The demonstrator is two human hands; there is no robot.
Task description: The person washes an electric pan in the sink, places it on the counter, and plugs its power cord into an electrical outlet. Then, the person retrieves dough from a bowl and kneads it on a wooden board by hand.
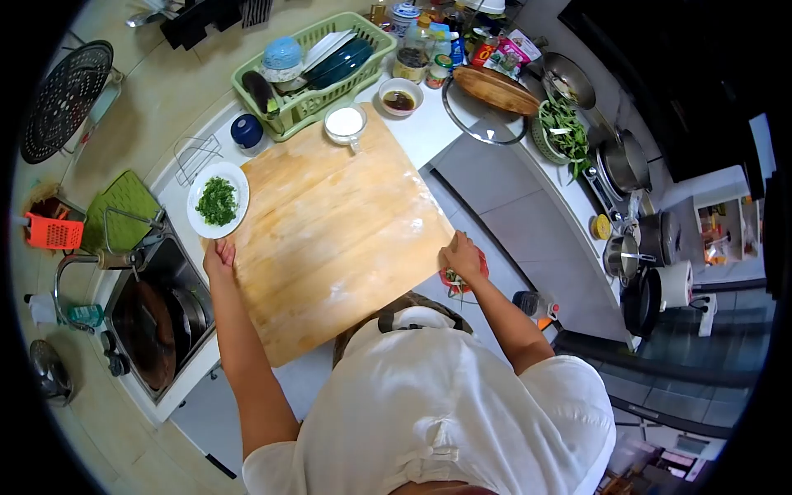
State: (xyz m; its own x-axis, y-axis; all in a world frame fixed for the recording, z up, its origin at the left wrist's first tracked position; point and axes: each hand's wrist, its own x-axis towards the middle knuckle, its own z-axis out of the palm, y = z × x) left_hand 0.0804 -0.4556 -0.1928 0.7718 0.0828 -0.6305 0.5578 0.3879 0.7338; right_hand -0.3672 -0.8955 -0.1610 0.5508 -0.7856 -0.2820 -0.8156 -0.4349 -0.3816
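A large wooden board (338,239), dusted with white flour-like powder, lies on the counter and juts out past its front edge towards my body. My left hand (219,256) is closed on the board's left edge, just below a white plate (240,216) of chopped greens (217,200). On the opposite edge, near the right corner, my right hand (462,254) grips the board with its fingers curled partly out of sight. A glass cup (345,124) of white powder stands at the board's far end.
To the left is a sink (202,305) with a wok inside. Behind the board stand a green dish rack (309,107), a blue-lidded jar (246,130) and a bowl of dark sauce (400,97). A glass lid (487,124), a basket of leafy greens (561,136) and pots line the right counter.
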